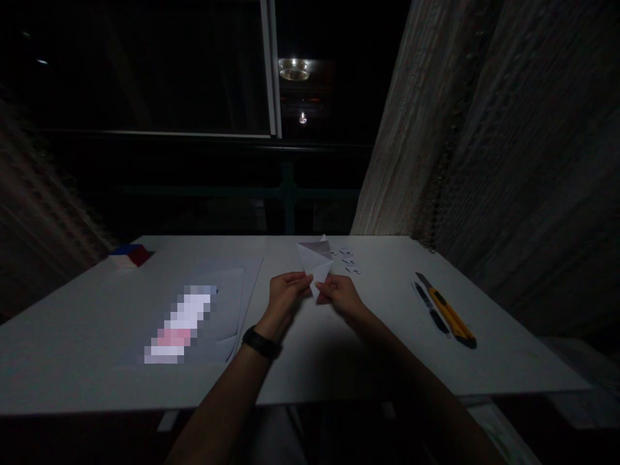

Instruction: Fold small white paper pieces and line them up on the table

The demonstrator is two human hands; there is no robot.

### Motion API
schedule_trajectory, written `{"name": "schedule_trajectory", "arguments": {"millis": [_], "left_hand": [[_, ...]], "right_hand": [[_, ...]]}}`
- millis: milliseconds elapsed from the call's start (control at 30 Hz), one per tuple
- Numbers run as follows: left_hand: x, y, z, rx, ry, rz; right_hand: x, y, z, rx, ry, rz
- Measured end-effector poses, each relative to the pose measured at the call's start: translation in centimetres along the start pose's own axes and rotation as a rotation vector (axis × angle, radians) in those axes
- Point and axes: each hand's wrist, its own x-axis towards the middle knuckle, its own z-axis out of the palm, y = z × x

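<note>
Two bare hands pinch one piece of folded paper [317, 259] over the white table [387, 258], midway between its left and right edges and towards the far edge. The left hand [287, 296] and right hand [341, 294] both grip its narrow lower end between thumb and fingers, probably so the layers stay together while the wide upper part is free. Whether its tip touches the tabletop is hard to judge in this dim light.

Near the right edge, a yellow cutter [451, 316] and a slim dark knife [431, 309] lie side by side, seemingly set apart to leave the middle for handling. Loose sheets [241, 287] lie left of the hands, and a blue, red and white block [128, 256] sits by the far left corner. Small paper pieces [349, 262] lie just right of the fold, towards the far edge.

The folded paper is white and kite-like, with sharp upper points, a grey shaded upper face, crossing creases and a tapered bottom.
</note>
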Motion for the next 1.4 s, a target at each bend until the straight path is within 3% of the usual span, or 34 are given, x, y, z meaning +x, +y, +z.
{"name": "schedule_trajectory", "arguments": {"millis": [167, 333, 467, 567, 733, 833, 1067, 1200, 1300, 1400], "left_hand": [[0.1, 0.0, -0.1, -0.047, -0.001, -0.025], [0.2, -0.2, -0.2, -0.104, 0.001, -0.046], [0.4, -0.3, -0.4, -0.164, -0.022, -0.065], [0.3, -0.2, -0.4, -0.201, -0.041, -0.08], [-0.1, -0.2, -0.1, -0.157, -0.173, -0.107], [-0.2, -0.2, 0.0, -0.124, -0.138, -0.078], [-0.4, -0.1, 0.0, -0.088, -0.105, -0.039], [-0.4, -0.1, 0.1, -0.06, -0.089, -0.019], [-0.3, 0.0, 0.1, -0.009, -0.094, -0.032], [-0.4, 0.0, 0.1, 0.085, -0.186, -0.091]], "right_hand": [[-0.1, 0.4, 0.5, 0.002, -0.101, 0.048], [-0.3, 0.4, 0.8, -0.027, -0.049, 0.022], [-0.5, 0.4, 1.0, -0.021, -0.118, 0.019], [-0.5, 0.6, 0.9, -0.092, -0.096, -0.054], [-0.8, 0.4, 0.9, -0.278, -0.063, -0.16], [-1.2, 0.2, 1.2, -0.326, -0.052, -0.172], [-1.2, 0.5, 1.2, -0.248, -0.142, -0.141], [-0.7, 0.1, 0.3, -0.15, -0.196, -0.053], [-0.1, -0.5, -0.7, -0.026, -0.083, -0.027], [0.5, -0.8, -1.8, 0.03, 0.0, 0.024]]}}
